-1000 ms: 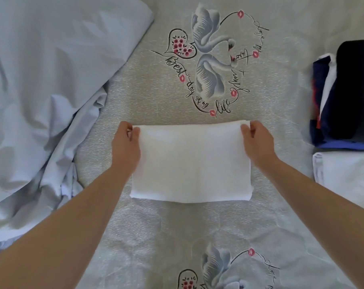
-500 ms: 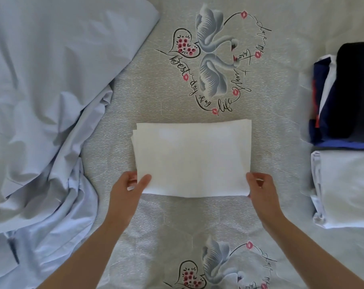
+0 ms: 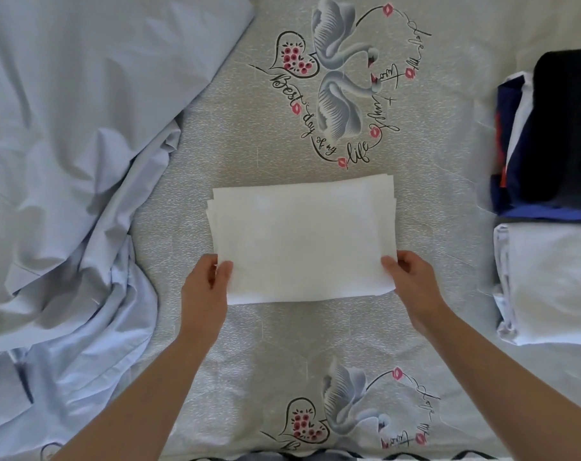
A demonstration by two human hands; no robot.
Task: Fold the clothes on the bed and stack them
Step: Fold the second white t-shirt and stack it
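Note:
A white cloth point(image 3: 302, 241), folded into a layered rectangle, lies in the middle of the bed. My left hand point(image 3: 204, 291) pinches its near left corner, thumb on top. My right hand point(image 3: 413, 281) grips the near right corner the same way. The near edge looks slightly lifted off the bed. At the right edge sits a folded white garment point(image 3: 548, 281), and behind it a stack of folded dark navy and black clothes point(image 3: 555, 131).
A large rumpled pale blue sheet or garment point(image 3: 66, 161) covers the left side of the bed. The bedspread point(image 3: 249, 154) is grey with swan and heart prints. Dark fabric shows at the bottom edge.
My hands left the far corners of the white cloth, came to its near corners and now pinch them. The near edge has risen a little.

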